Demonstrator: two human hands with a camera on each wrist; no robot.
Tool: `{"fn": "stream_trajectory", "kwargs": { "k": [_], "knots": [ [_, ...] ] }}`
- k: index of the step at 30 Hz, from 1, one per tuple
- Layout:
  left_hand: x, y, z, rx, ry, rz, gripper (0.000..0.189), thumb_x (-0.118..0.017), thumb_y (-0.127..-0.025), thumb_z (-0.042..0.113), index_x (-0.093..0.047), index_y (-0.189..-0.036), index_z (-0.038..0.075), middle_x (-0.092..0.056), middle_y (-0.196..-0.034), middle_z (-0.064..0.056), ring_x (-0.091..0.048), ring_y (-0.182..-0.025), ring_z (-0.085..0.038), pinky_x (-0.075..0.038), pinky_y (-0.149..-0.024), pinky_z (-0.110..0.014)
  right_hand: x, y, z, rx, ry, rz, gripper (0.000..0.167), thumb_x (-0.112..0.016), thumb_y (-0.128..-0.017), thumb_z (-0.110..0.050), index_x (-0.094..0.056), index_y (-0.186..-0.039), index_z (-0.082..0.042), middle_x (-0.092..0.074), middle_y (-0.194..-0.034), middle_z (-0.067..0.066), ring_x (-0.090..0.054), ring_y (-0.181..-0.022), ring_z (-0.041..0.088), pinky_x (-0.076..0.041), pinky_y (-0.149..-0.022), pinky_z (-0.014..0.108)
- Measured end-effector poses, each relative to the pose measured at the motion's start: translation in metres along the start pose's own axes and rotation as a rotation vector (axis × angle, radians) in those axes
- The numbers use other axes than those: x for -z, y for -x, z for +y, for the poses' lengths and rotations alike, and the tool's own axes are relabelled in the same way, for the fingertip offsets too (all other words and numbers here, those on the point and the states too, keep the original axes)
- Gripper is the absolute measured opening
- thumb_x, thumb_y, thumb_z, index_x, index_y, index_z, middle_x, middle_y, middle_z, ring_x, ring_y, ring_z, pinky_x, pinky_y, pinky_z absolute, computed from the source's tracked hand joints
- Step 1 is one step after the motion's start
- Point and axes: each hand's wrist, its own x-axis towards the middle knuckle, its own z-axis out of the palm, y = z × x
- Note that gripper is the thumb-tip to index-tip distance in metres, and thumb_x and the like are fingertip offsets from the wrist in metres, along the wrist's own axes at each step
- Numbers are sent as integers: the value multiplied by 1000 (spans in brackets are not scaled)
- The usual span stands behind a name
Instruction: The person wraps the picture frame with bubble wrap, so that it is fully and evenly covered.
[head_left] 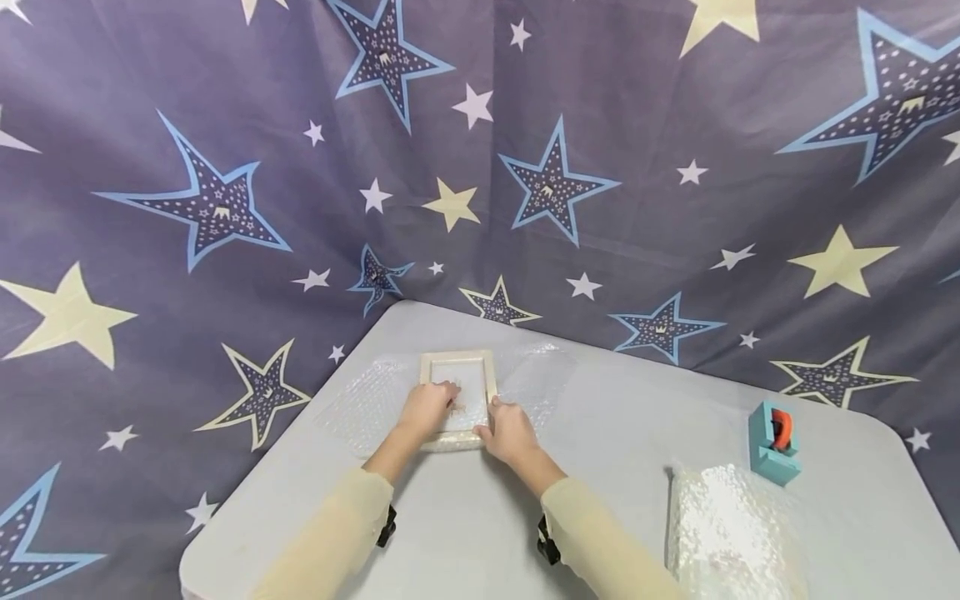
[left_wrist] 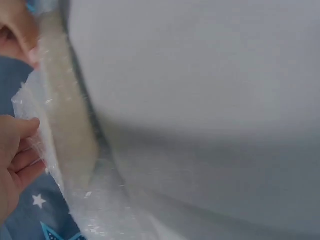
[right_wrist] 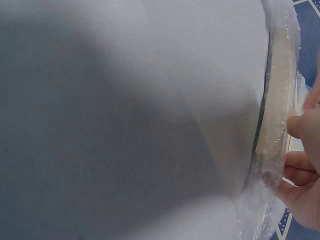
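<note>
A pale wooden picture frame (head_left: 491, 372) lies on a sheet of bubble wrap (head_left: 367, 400) that spreads out to both sides. The wrap comes up over the near edge of the frame, which shows as a wrapped pale strip (left_wrist: 72, 115) in the left wrist view. My left hand (head_left: 426, 408) is over the left part of the frame, its fingers bent; in the left wrist view its thumb and fingers (left_wrist: 22, 165) pinch the wrap's margin. At the near right corner, my right hand (head_left: 512, 429) grips the wrap against the frame, thumb (right_wrist: 296, 125) at the near edge.
On the right of the grey table (head_left: 600, 417) lies a shiny bubble-wrapped bundle (head_left: 727, 525). Behind it stands a teal tape dispenser (head_left: 772, 458) with a red-orange part. A star-patterned curtain (head_left: 637, 208) hangs along the table's back and left edges.
</note>
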Motion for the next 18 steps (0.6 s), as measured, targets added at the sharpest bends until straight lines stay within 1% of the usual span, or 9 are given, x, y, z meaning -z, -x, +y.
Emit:
{"fn": "stream_trajectory", "kwargs": {
  "k": [4,6,8,9,11,13,15,18],
  "knots": [
    [-8,6,0,-45,-37,-9,8,-67,-85,11,-70,-78,10,-73,-78,-8,-68,-64,-22,-57,-58,-36,2,-1,-1,-1,-16,-2,54,-71,-85,-34,-62,-122,5,-63,-127,22,-65,-111,39,-56,-94,41],
    [-11,7,-1,-64,-24,-18,8,-67,-86,10,-69,-78,9,-74,-82,-11,-69,-67,-25,-57,-59,-38,4,-1,0,4,-26,4,53,-71,-85,-34,-63,-121,5,-63,-126,22,-65,-111,39,-56,-94,41],
    [-13,8,-3,-68,15,-44,5,-66,-86,10,-71,-85,8,-75,-91,-14,-72,-78,-29,-59,-67,-41,4,-1,0,12,-35,11,51,-72,-85,-33,-64,-119,5,-63,-126,22,-65,-111,38,-56,-94,40],
    [-13,9,-4,-70,45,-56,7,-65,-85,9,-72,-88,8,-75,-97,-16,-73,-85,-31,-59,-73,-43,4,-1,0,12,-39,11,51,-72,-85,-33,-64,-119,5,-64,-126,22,-65,-111,38,-56,-95,40],
    [-14,11,-7,-66,118,-91,18,-62,-86,11,-73,-99,6,-73,-108,-18,-71,-100,-34,-58,-85,-45,4,1,0,6,-42,11,51,-72,-85,-33,-64,-119,5,-64,-126,22,-65,-112,38,-55,-96,40],
    [-15,12,-8,-66,188,-118,27,-60,-86,14,-72,-108,4,-70,-116,-19,-66,-112,-35,-54,-96,-45,3,2,1,-2,-47,4,52,-72,-85,-33,-64,-119,5,-63,-127,21,-64,-114,37,-54,-98,40],
    [-16,13,-9,-70,244,-129,31,-59,-88,18,-71,-112,2,-69,-119,-18,-63,-117,-34,-51,-101,-45,3,3,3,-12,-51,-6,53,-72,-85,-33,-63,-120,6,-62,-128,21,-63,-116,38,-52,-100,40],
    [-16,9,-6,-85,286,-127,32,-60,-91,22,-70,-112,0,-68,-120,-19,-62,-118,-34,-49,-105,-45,4,3,8,-8,-35,8,53,-72,-84,-34,-63,-119,5,-63,-127,21,-63,-116,37,-52,-101,40]
  ]
}}
